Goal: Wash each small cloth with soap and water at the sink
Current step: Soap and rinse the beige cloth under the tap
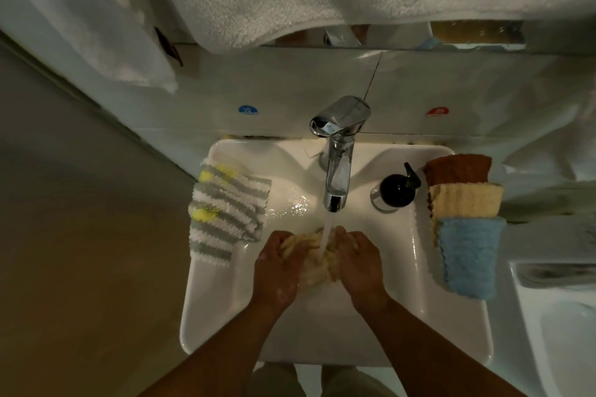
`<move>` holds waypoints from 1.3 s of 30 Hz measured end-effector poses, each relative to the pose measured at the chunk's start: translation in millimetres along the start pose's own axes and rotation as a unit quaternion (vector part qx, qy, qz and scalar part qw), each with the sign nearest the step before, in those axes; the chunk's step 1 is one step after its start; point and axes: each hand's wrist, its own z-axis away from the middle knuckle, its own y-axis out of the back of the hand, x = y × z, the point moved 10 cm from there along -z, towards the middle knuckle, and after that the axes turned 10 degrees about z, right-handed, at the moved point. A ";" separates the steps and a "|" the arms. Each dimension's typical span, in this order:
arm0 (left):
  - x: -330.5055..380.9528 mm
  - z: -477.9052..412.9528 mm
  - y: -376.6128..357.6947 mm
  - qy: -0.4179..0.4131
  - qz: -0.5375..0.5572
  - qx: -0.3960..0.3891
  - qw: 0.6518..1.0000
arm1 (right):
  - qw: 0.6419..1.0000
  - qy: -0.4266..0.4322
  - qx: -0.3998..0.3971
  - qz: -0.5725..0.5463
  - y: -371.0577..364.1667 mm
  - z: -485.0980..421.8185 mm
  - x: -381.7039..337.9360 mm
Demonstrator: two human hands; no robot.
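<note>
Clamping yellow cloth (313,267) inside the sink (451,316) are the left hand (277,271) and right hand (359,263).

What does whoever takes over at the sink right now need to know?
Left hand and right hand both grip the yellow cloth under the running faucet over the sink.
Striped cloths lie on its left rim; brown cloth, cream cloth and blue cloth overlap on the right rim by the soap dispenser.
This cloth is mid-wash; whether either pile is washed, cannot tell.

Bare forearms (222,348); left hand (275,267) flecked with suds (281,293).
</note>
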 end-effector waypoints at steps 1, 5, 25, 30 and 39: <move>-2.4 1.4 -0.7 0.000 -0.001 0.003 1.000 | 1.000 -0.013 -0.023 -0.017 -8.2 3.7 3.6; -0.8 12.4 -16.9 0.008 0.019 -0.009 1.000 | 0.989 -0.036 -0.115 -0.084 -39.2 25.0 6.1; -14.0 21.6 -33.8 0.108 0.169 -0.021 0.979 | 0.984 0.142 -0.091 0.049 -27.1 31.7 -24.1; 1.7 13.7 -17.3 0.001 0.068 -0.013 0.998 | 0.997 0.074 -0.016 -0.013 1.5 11.3 -9.7; 13.7 9.1 -24.9 0.040 0.119 0.018 0.992 | 0.988 0.124 -0.051 0.079 -24.5 43.4 -29.5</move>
